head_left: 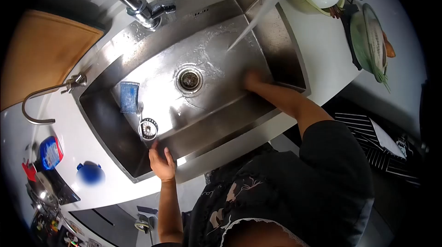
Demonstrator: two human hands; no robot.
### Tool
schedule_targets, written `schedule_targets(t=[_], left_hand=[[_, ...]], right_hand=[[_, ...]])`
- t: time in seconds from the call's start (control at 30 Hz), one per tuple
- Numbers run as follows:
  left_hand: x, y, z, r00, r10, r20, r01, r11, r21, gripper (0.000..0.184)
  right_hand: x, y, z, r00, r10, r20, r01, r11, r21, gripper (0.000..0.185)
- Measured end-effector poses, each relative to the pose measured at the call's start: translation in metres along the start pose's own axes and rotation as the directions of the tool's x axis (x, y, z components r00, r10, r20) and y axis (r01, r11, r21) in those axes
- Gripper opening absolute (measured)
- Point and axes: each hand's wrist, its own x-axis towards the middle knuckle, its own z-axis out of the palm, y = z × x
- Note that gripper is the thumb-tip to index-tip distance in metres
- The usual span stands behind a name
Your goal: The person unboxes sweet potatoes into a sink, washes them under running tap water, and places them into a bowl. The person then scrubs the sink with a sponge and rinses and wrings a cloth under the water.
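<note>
Stainless-steel rectangular sink [221, 126]: is sitting in the white surface [327, 58], catching a clear water stream [264, 8].
Right hand [252, 80]: is showing blurred, low inside the sink; cannot tell its grip.
Left hand [161, 163]: is holding thumb and fingers apart, near the round metal strainer [148, 129].
Blue rectangular sponge [129, 97]: is lying near a silver fork [139, 107].

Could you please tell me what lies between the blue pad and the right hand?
The sink drain lies between the blue pad and the right hand, in the head view.
</note>
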Motion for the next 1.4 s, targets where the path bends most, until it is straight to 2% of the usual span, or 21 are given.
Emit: schedule_targets(t=[0.03, 0.1, 0.2, 0.27, 0.3, 0.37, 0.43, 0.53, 0.6, 0.67, 0.7, 0.73, 0.8, 0.87, 0.93, 1.03, 1.07, 1.17, 1.27, 1.37, 1.4], left_hand=[[0.000, -0.002, 0.000, 1.000, 0.003, -0.002, -0.003, 1.000, 0.005, 0.034], [-0.001, -0.005, 0.001, 1.000, 0.007, -0.007, -0.007, 1.000, 0.008, 0.034], [0.001, -0.002, 0.002, 1.000, 0.019, -0.016, -0.018, 0.999, 0.050, 0.035], [0.000, -0.005, 0.003, 1.000, 0.019, -0.010, -0.018, 0.998, 0.065, 0.036], [0.000, -0.004, 0.002, 1.000, 0.017, 0.003, -0.017, 0.996, 0.085, 0.035], [0.002, -0.001, 0.000, 1.000, 0.014, 0.015, -0.016, 0.992, 0.123, 0.035], [0.001, 0.001, -0.001, 1.000, 0.007, 0.011, -0.009, 0.990, 0.141, 0.032], [0.002, 0.001, -0.001, 1.000, 0.005, 0.003, -0.006, 0.986, 0.165, 0.031], [0.003, 0.001, -0.002, 1.000, 0.008, -0.011, -0.006, 0.986, 0.167, 0.030], [0.002, 0.001, -0.001, 1.000, 0.010, -0.025, -0.006, 0.987, 0.164, 0.029], [0.002, 0.000, -0.001, 0.999, 0.015, -0.030, -0.010, 0.985, 0.169, 0.029], [0.002, -0.001, -0.002, 0.999, 0.021, -0.033, -0.015, 0.984, 0.177, 0.029], [0.003, 0.002, -0.003, 1.000, -0.002, -0.020, 0.005, 0.981, 0.193, 0.029], [0.003, 0.003, -0.004, 1.000, -0.012, -0.023, 0.017, 0.981, 0.194, 0.029], [0.004, 0.002, -0.004, 1.000, -0.023, -0.009, 0.024, 0.986, 0.164, 0.030], [0.004, 0.001, -0.006, 0.999, -0.037, 0.011, 0.035, 0.986, 0.160, 0.032], [0.005, 0.000, -0.007, 1.000, -0.024, 0.012, 0.022, 0.986, 0.163, 0.033], [0.005, 0.001, -0.007, 1.000, -0.009, 0.011, 0.007, 0.990, 0.139, 0.035], [0.005, 0.001, -0.010, 1.000, 0.002, 0.020, -0.006, 0.988, 0.156, 0.036], [0.005, -0.002, -0.012, 1.000, 0.001, 0.029, -0.004, 0.995, 0.096, 0.037], [0.004, -0.004, -0.012, 1.000, 0.026, 0.007, -0.027, 0.998, 0.063, 0.037]], right_hand=[[0.006, -0.008, 0.021, 0.993, -0.117, -0.024, 0.115, 0.992, -0.059, 0.054], [0.020, -0.049, 0.032, 0.986, -0.157, 0.048, 0.145, 0.970, 0.194, 0.048], [-0.019, -0.114, -0.045, 0.973, -0.231, -0.024, 0.220, 0.880, 0.421, 0.044], [-0.013, -0.091, -0.068, 0.957, -0.280, -0.081, 0.290, 0.891, 0.350, 0.038], [0.017, -0.037, -0.041, 0.974, -0.221, -0.054, 0.224, 0.887, 0.403, 0.038], [-0.012, -0.011, -0.098, 0.992, -0.125, 0.007, 0.124, 0.989, 0.083, 0.037], [-0.008, 0.043, -0.078, 0.990, -0.025, 0.142, 0.067, 0.952, -0.298, 0.037], [0.002, 0.026, -0.012, 0.982, 0.113, 0.154, -0.070, 0.963, -0.260, 0.056], [0.001, -0.021, 0.017, 0.969, -0.052, 0.242, 0.065, 0.997, -0.045, 0.059], [0.002, -0.072, 0.023, 0.981, -0.177, 0.077, 0.159, 0.966, 0.204, 0.056], [0.004, -0.095, 0.017, 0.962, -0.259, -0.086, 0.272, 0.933, 0.235, 0.050], [0.021, -0.101, 0.012, 0.948, -0.315, -0.056, 0.313, 0.882, 0.353, 0.048], [0.053, -0.110, -0.018, 0.937, -0.272, -0.219, 0.336, 0.872, 0.355, 0.043], [0.087, -0.104, -0.042, 0.875, -0.212, -0.436, 0.330, 0.920, 0.213, 0.040], [0.114, -0.105, -0.054, 0.887, -0.166, -0.432, 0.258, 0.952, 0.164, 0.040], [0.064, -0.137, -0.052, 0.764, -0.583, -0.276, 0.558, 0.812, -0.169, 0.042], [0.051, -0.144, -0.049, 0.750, -0.660, -0.039, 0.641, 0.741, -0.201, 0.046], [-0.002, -0.178, -0.062, 0.666, -0.733, 0.139, 0.746, 0.660, -0.090, 0.044], [-0.012, -0.239, -0.046, 0.555, -0.829, -0.067, 0.827, 0.559, -0.056, 0.045], [-0.027, -0.297, -0.007, 0.565, -0.821, 0.085, 0.825, 0.559, -0.084, 0.044], [-0.054, -0.306, 0.006, 0.501, -0.805, 0.317, 0.864, 0.486, -0.130, 0.043]])
